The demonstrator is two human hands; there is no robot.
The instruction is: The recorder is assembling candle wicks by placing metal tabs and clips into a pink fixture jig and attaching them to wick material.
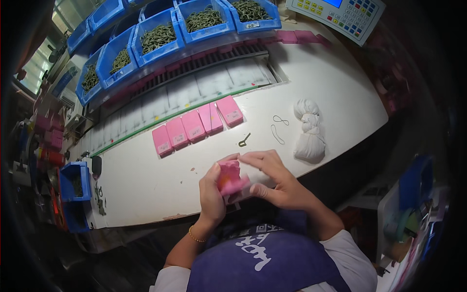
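Note:
In front of my body, my left hand [212,190] is closed around a small pink box [228,177]. The box is smeared by motion, and its near end has a flap that looks unfolded. Around its right side curves my right hand [272,177], thumb and fingers apart, with the fingertips by the box's top edge. Whether those fingertips touch the box I cannot tell. Just beyond my hands lies an olive-green hook-like piece [244,140]. Several closed pink boxes [195,125] stand in a slanted row farther off, with small white labels.
Two thin loops, one a rubber band [276,135], lie near a tied white cloth bundle [310,131]. Behind a green-edged conveyor [194,87], blue bins [158,41] hold many olive-green pieces. A keypad panel [335,17] stands at the far right, more blue bins [75,182] at the left.

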